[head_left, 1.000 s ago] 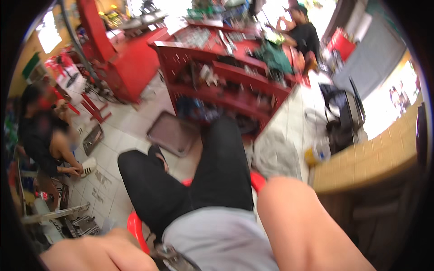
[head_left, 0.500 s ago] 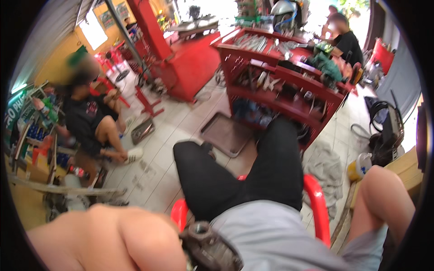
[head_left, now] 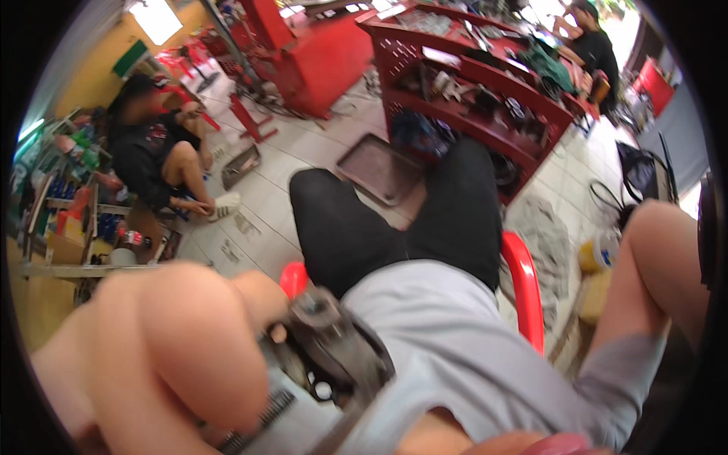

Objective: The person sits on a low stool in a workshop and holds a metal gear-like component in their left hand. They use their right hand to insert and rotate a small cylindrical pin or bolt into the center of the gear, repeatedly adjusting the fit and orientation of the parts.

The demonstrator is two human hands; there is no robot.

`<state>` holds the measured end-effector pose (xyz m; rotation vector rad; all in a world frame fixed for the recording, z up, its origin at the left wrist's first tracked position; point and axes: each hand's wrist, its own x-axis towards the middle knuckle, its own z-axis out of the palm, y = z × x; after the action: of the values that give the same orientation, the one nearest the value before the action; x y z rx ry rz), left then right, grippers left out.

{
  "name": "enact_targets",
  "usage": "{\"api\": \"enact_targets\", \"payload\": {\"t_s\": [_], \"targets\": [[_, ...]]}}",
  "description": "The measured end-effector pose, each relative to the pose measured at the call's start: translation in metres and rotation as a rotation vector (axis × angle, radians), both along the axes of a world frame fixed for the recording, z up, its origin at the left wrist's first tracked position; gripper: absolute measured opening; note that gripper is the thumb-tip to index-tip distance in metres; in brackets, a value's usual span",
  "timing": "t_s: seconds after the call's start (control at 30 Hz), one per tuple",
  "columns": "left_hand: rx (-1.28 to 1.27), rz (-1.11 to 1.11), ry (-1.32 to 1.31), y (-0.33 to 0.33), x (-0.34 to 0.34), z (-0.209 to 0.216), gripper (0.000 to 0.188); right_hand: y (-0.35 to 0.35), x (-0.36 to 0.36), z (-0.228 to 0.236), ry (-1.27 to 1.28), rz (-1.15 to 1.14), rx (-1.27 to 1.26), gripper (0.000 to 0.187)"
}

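My left hand [head_left: 178, 341] is large and close at the lower left, its fingers curled around a dark grey metal machine part [head_left: 326, 322]. A round hollow boss tops this part, and a curved body with openings spreads below it. One fingertip shows against its left side; the rest of the grip is hidden. The part is held in front of my grey shirt, left of my lap. At the right my bent right arm [head_left: 660, 258] rises past the picture's rim, so my right hand is out of sight.
Ahead stands a red tool cart [head_left: 485, 114] loaded with tools and parts. A shallow metal tray [head_left: 379, 168] lies on the tiled floor before it. I sit on a red chair [head_left: 523, 288]. One person [head_left: 148, 152] sits low at the left, another [head_left: 595, 57] at the far right.
The view has tipped downward, so the surroundings sit higher. More of the metal part shows, still in my left hand. My right elbow appears higher.
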<state>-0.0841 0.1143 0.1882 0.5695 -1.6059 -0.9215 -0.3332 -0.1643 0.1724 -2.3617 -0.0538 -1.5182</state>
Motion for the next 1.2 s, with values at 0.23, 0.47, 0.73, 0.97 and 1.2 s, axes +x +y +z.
{"api": "enact_targets", "payload": {"t_s": [0.23, 0.47, 0.73, 0.97, 1.2], "targets": [[0.059, 0.031, 0.032, 0.009, 0.007, -0.002, 0.028, -0.083, 0.018, -0.035, 0.124, -0.235, 0.033, 0.017], [0.159, 0.104, 0.066, 0.016, 0.010, -0.013, 0.031, -0.089, 0.019, -0.048, 0.128, -0.319, 0.036, 0.018], [0.005, 0.075, -0.008, 0.009, 0.000, -0.035, 0.016, -0.099, 0.015, -0.049, 0.144, -0.331, 0.060, 0.020], [-0.175, 0.136, 0.005, 0.011, 0.012, -0.022, 0.020, -0.120, 0.040, -0.041, 0.171, -0.290, 0.103, 0.022], [-0.492, 0.134, -0.050, 0.011, 0.011, -0.022, 0.037, -0.113, 0.020, -0.036, 0.165, -0.339, 0.087, 0.024]]}}
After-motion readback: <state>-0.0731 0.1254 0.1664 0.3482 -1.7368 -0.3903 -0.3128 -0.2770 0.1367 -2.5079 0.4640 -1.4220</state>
